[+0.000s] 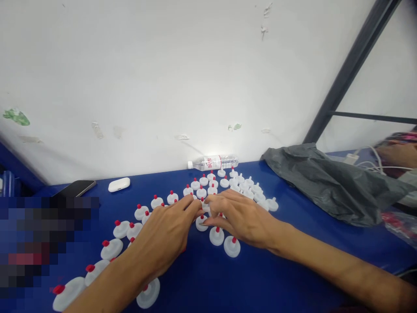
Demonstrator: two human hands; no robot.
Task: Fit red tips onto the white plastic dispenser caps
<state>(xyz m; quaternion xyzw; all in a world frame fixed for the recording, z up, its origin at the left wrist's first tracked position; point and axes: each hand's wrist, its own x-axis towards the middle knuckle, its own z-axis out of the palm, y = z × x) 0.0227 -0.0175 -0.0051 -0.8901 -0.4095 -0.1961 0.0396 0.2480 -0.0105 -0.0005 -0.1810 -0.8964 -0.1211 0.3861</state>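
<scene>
My left hand [174, 221] and my right hand [239, 215] meet over the table, fingertips close together. Between them is a white round nozzle cap [205, 208] with a red tip, partly covered by the fingers. My right hand's curled fingers and thumb grip it. My left thumb and fingers are pinched right beside it; what they hold is hidden. Just below the hands lie similar red-tipped caps [216, 236]. A long row of red-tipped caps [111, 249] runs down to the left, partly behind my left arm. Beyond my right hand, several caps have plain white nozzles [272, 204].
A clear plastic bottle [211, 163] lies against the wall. On the blue table [260, 278] are a white earphone case [119, 184] and a dark phone [76, 188] at left, and a grey plastic bag [329, 182] at right. Another person's hand [399, 155] shows at the far right.
</scene>
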